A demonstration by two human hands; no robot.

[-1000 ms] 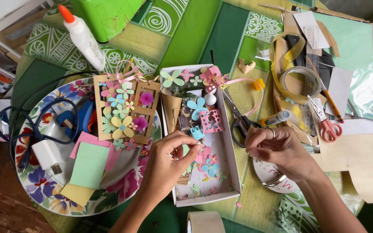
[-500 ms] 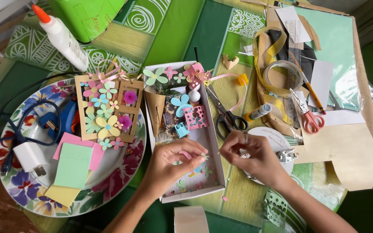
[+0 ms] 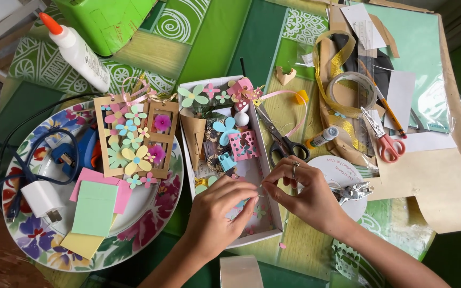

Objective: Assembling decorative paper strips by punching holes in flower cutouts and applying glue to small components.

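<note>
Both of my hands meet over the lower half of a shallow white box [image 3: 274,213] full of small paper flowers and cut-outs. My left hand [image 3: 219,213] pinches something tiny at its fingertips, too small to name. My right hand [image 3: 305,196], with a ring on one finger, pinches at the same spot just to the right. The fingertips of both hands nearly touch. A pink punched paper piece [image 3: 244,145] and a light blue paper flower [image 3: 225,128] lie in the box above my hands.
A flowered plate [image 3: 150,218] at left holds a brown paper window frame with flowers [image 3: 134,141], sticky notes [image 3: 94,208], a blue glue gun [image 3: 78,152] and a white plug [image 3: 41,200]. A glue bottle [image 3: 78,53] lies at the upper left. Black scissors [image 3: 281,141], pink scissors [image 3: 382,141] and a tape roll [image 3: 350,90] sit at right.
My right hand moved left from the table beside the box to meet my left hand over the box. The view shifted slightly.
</note>
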